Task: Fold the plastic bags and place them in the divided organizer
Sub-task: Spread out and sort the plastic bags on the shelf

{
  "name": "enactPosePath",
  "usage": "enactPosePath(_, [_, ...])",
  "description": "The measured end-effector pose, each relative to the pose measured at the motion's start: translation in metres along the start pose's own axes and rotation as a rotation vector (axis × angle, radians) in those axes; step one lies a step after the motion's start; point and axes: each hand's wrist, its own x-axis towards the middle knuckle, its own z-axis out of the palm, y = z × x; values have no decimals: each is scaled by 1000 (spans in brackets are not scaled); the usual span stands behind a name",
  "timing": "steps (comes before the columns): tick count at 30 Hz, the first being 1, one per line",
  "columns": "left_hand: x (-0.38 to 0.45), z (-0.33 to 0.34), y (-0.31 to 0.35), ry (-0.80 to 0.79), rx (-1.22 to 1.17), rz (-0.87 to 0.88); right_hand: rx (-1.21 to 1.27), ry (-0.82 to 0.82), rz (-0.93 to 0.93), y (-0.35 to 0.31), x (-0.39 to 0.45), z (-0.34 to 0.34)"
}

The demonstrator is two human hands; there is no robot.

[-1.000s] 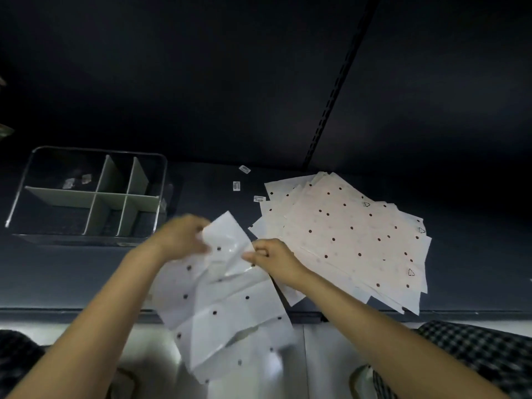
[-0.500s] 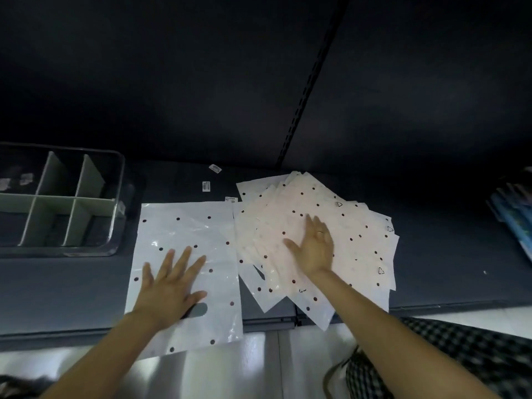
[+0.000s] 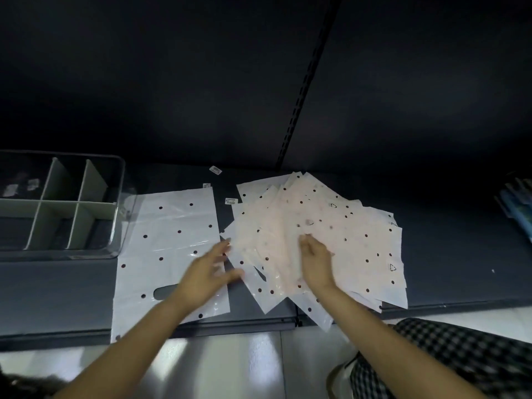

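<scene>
A divided organizer is sitting at the left of a dark surface, its left side running out of the frame, so only part of its grid of pale dividers is showing; small pale scraps inside its far-left compartment are too blurred to identify. Just beside it, one white dotted plastic bag is lying flat and unfolded, its near edge hanging over the front of the surface and its cut-out handle partly covered by the left forearm. The left hand is hovering over the gap between this bag and the fanned pile of dotted bags to the right, fingers spread and motion-blurred, gripping nothing. The right hand is resting on the pile with fingers curled downward; whether it is pinching a sheet cannot be told. Small triangle recycling marks are showing on several bags, but any writing within them is too small to read. Three small white labels are lying on the surface behind the bags, their print illegible. Blue items at the far right edge are cut off. Checked fabric is filling the lower right corner.
</scene>
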Motion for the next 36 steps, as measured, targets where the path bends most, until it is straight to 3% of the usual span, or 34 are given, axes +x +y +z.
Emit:
enactPosePath(2, [-3, 21, 19, -169, -312, -100, 144, -196, 75, -21, -12, 23])
enactPosePath(5, [0, 20, 29, -214, -810, -304, 24, -589, -97, -28, -25, 34])
enactPosePath(6, [2, 15, 29, -155, -810, -318, -9, -717, -121, -26, -30, 35])
enactPosePath(8, [6, 7, 23, 68, -488, -317, -46, -855, -116, -21, -35, 36])
enactPosePath(10, [11, -2, 11, 248, -121, -339, -185, -753, -273, -12, -27, 37])
enactPosePath(13, [11, -26, -4, 297, 148, -371, -560, -462, -539, 5, -1, 36])
enactPosePath(17, [8, -49, -27, 181, 469, -379, -916, -523, -556, 24, 19, 45])
enactPosePath(26, [8, -64, -45, 86, 488, -343, -1076, -444, -568, 55, 53, 17])
enactPosePath(32, [10, -75, -34, 35, 586, -257, -1121, -395, -375, 76, 81, -38])
enactPosePath(36, [23, -68, -3, -19, 562, -134, -888, -308, -250, 54, 78, -41])
